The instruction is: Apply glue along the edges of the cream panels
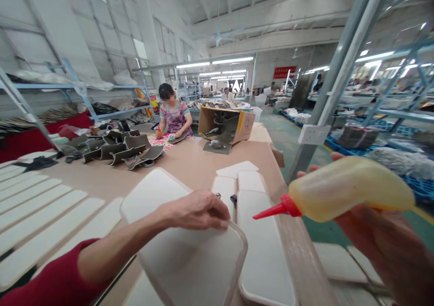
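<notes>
My right hand [366, 233] is wrapped round a yellowish squeeze bottle [349, 188], held tilted so that its red nozzle [271, 212] points left and slightly down over the white panels. My left hand [200, 211] reaches across a white, round-cornered panel [193, 261] and grips it by its far edge, fingertips bent over the rim. The panel looks raised and tilted toward me. Beside it on the right lies a long white panel [264, 247]. Another white panel [156, 193] shows beyond my left forearm. A small dark piece [233, 200] lies near my left fingertips.
White strips [50, 224] lie in rows at the left. Dark curved pieces [125, 145] are heaped farther back, near a co-worker [174, 116]. A cardboard box [227, 125] lies tipped on the brown table [183, 161]. A grey metal post [332, 84] stands at the right edge.
</notes>
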The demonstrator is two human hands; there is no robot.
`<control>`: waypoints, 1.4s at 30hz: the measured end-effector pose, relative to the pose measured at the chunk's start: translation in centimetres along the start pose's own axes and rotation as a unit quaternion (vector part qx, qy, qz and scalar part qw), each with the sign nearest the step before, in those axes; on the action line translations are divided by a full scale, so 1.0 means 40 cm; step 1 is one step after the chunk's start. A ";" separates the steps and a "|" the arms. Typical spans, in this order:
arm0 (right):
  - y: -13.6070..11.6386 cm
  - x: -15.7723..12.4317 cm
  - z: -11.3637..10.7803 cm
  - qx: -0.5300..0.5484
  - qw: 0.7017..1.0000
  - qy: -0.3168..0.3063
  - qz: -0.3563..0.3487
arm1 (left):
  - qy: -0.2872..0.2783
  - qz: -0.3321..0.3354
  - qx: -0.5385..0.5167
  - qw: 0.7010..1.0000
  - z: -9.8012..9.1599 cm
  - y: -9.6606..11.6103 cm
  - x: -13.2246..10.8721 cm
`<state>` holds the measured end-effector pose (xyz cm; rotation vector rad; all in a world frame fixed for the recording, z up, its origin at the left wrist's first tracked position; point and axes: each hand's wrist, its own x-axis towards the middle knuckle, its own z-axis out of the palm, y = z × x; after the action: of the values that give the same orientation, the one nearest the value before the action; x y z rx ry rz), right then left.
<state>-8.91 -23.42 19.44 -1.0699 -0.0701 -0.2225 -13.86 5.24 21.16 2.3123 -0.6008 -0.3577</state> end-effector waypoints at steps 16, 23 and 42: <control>0.192 0.169 0.005 -0.039 0.989 -0.142 0.016 | -0.313 0.032 -0.224 0.923 -0.051 -0.226 0.290; 0.252 0.200 0.008 -0.053 0.987 -0.127 0.089 | -0.354 0.030 -0.261 0.898 -0.040 -0.250 0.328; 0.251 0.193 0.025 -0.051 0.975 -0.197 0.092 | -0.399 0.027 -0.308 0.863 -0.015 -0.247 0.310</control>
<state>0.81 -19.06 12.54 -1.2033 -0.3170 0.1569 0.13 5.54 13.65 1.4586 -0.7861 -1.3058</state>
